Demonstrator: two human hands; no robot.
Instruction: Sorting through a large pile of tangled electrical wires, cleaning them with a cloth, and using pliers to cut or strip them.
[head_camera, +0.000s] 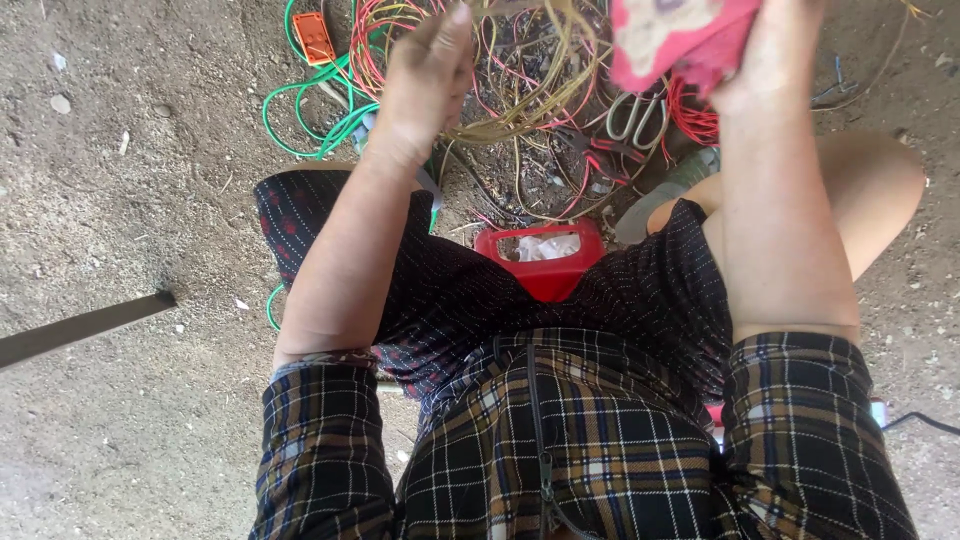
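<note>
Yellowish thin wires (520, 95) sit pinched in our left hand (425, 85); our right hand (770, 55) clutches a pink patterned cloth (665, 40). Tangled pile mostly unsorted, we'd guess.

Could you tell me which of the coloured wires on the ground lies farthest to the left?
The green wire, looping across the dirt beside the left hand; the red and yellowish wires sit tangled further right.

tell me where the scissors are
In the head view, the scissors lie on the ground upper right of centre, among the wires, just below the pink cloth.
</note>
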